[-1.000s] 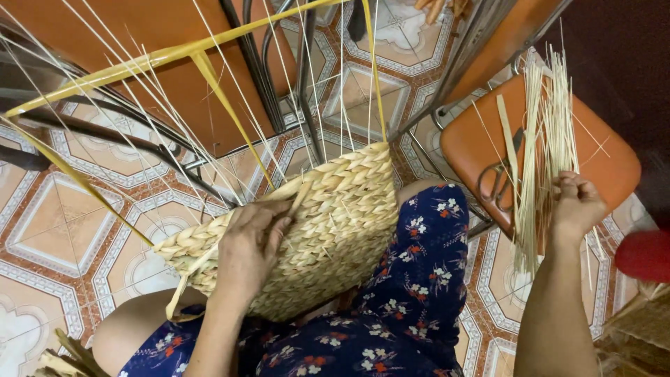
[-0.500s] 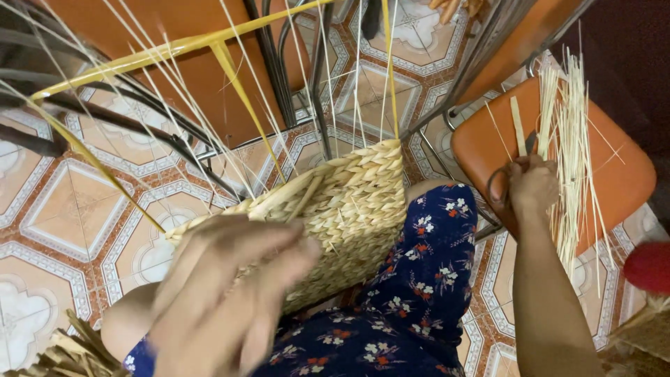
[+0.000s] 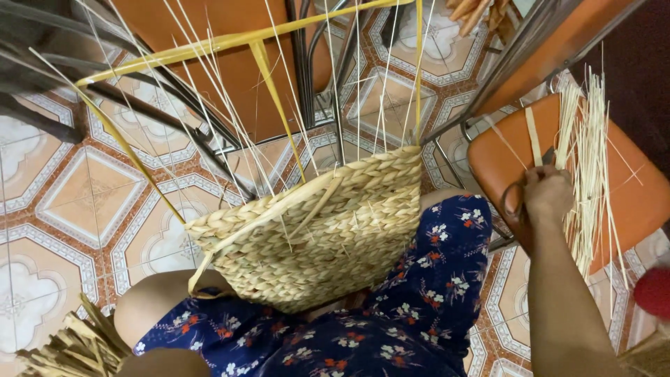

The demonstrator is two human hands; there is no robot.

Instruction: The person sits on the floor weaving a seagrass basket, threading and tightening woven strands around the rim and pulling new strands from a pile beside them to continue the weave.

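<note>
A half-woven straw basket (image 3: 328,237) rests on my lap, over a blue flowered dress (image 3: 419,307). Thin straw stakes (image 3: 230,119) and long yellow leaf strips (image 3: 272,77) stick up from its rim. My right hand (image 3: 548,195) is out on an orange stool seat (image 3: 495,160), its fingers closed around the dark handles of a pair of scissors (image 3: 515,206). A flat pale strip (image 3: 534,136) stands up just behind the hand. A bundle of loose straw strands (image 3: 586,167) lies on the seat to the right of it. My left hand is out of view.
Patterned floor tiles (image 3: 77,195) lie below. Orange metal-framed chairs (image 3: 230,70) stand behind the basket. A pile of dry leaf strips (image 3: 70,345) lies at the bottom left, and a red round object (image 3: 654,292) sits at the right edge.
My left hand left the basket, rose toward the camera and went out of view. My right hand let go of the raised straw bundle and came down onto the scissors on the stool.
</note>
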